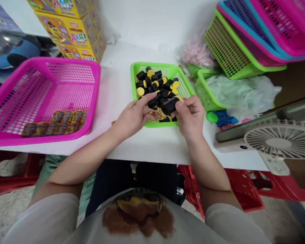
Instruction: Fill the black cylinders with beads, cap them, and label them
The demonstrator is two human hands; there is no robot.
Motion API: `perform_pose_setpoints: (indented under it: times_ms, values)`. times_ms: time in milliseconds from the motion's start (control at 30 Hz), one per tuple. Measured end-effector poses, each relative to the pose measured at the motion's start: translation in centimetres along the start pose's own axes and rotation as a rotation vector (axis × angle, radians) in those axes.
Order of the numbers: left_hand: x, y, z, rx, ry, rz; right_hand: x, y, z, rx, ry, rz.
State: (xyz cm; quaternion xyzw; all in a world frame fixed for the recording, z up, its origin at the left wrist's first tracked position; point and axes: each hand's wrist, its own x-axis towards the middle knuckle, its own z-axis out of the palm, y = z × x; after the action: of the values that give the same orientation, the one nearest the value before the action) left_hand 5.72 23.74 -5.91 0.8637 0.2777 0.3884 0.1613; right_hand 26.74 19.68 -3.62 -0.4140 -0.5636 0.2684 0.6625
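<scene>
My right hand grips a small black canister with a yellow lid between thumb and fingers, tilted above the green basket. To its left, my left hand has its index finger stretched toward the canister. At its thumb and lower fingertips is a colourful printed label, which it seems to pinch. Many more black canisters with yellow lids lie jumbled in the basket beneath. Several canisters with printed wraps stand in rows inside the large pink basket at the left.
Yellow printed boxes are stacked at the back left. On the right are nested plastic baskets, a small green basket of clear bags, pink bags and a white fan. Red crates stand below the white table.
</scene>
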Motion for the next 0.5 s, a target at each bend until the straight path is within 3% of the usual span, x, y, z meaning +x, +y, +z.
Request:
perform_pose_setpoints:
  times_ms: [367,500]
  values:
    - [0.2,1.2,-0.4,-0.093,0.019,-0.097,0.1,0.2,-0.5,-0.034,-0.085,-0.008]
    - [0.2,1.4,-0.4,-0.093,0.011,-0.108,0.1,0.0,-0.6,-0.059,-0.079,-0.074]
